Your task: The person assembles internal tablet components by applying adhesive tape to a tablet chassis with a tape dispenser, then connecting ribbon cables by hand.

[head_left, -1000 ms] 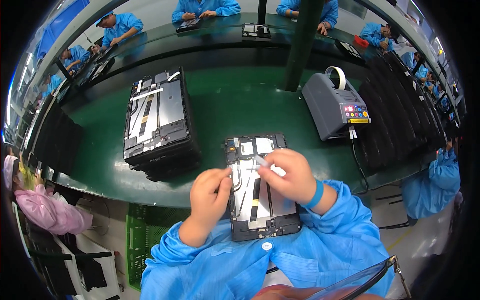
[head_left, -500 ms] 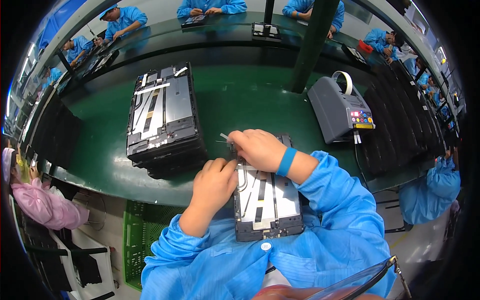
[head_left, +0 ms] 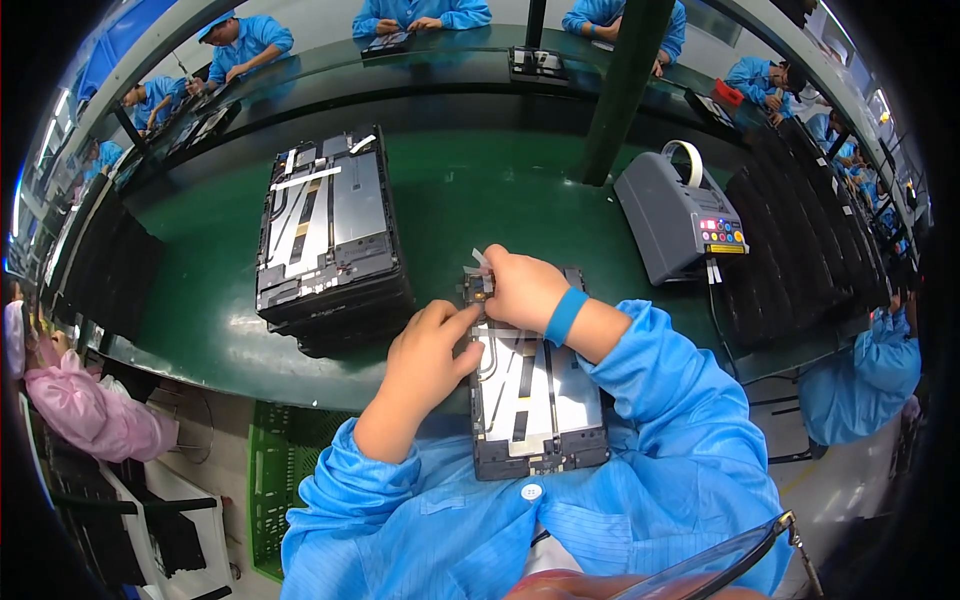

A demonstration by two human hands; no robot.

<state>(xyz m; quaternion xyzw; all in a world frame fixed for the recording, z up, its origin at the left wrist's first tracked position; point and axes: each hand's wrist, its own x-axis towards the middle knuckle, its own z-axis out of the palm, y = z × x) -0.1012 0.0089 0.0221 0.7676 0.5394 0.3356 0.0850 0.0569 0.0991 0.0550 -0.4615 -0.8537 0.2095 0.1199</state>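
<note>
An opened tablet-like device (head_left: 530, 390), with a black frame and silver inner panels, lies in front of me at the table's near edge. My right hand (head_left: 530, 292) is over its far end, fingers pinched, with a small translucent strip of tape (head_left: 481, 259) sticking out at the fingertips. My left hand (head_left: 428, 350) is at the device's far left edge. Its index fingertip touches near the corner, and the thumb is apart from it. My right palm covers part of the device's far end. A stack of similar devices (head_left: 325, 225) stands to the left.
A grey tape dispenser (head_left: 665, 225) with lit buttons stands at the right on the green table (head_left: 480, 190). Dark stacked trays (head_left: 800, 240) rise beyond it. A green post (head_left: 625, 95) stands behind. A green crate (head_left: 270, 480) is below the table's edge. Several co-workers sit around.
My right hand has shifted slightly up and right with the strip, uncovering some of the device's far left corner. My left hand's index finger has stretched up and its thumb has separated.
</note>
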